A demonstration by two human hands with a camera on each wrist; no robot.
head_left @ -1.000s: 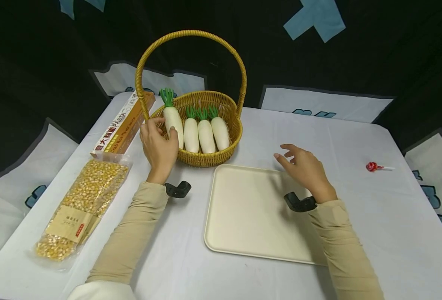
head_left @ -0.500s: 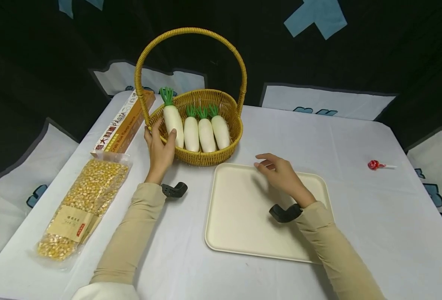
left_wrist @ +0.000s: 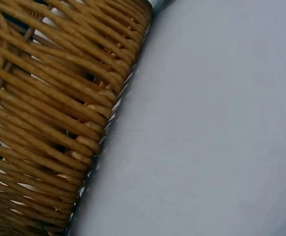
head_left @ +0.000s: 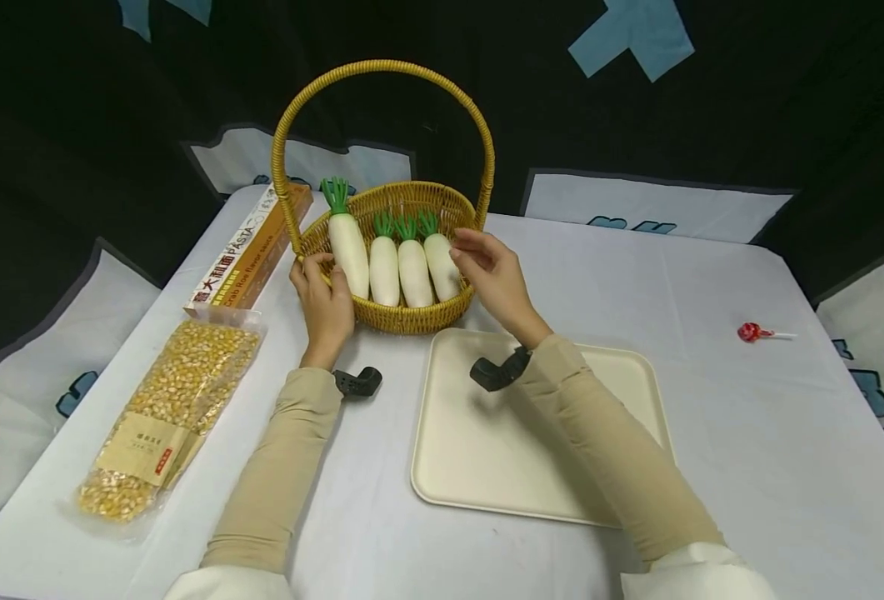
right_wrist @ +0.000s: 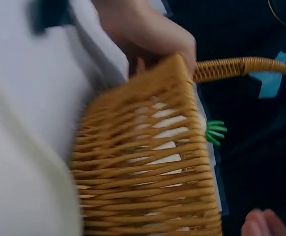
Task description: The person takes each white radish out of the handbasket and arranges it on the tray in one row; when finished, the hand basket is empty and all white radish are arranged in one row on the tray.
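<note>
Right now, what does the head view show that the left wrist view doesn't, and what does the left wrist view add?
Only the head view: the left hand, right hand, white radishes, tray, pasta box, bag of corn and lollipop.
Only the left wrist view: close-up gaps in the outer weave of the wicker basket.
Both: the wicker basket and the white tablecloth.

Basket (head_left: 412, 320) — golden-brn weave; radishes (head_left: 414, 271) — wht w/ grn tops (head_left: 335, 196); tray (head_left: 479, 450) cream; sleeves (head_left: 265, 475) tan; lollipop (head_left: 749, 332) red/wht
</note>
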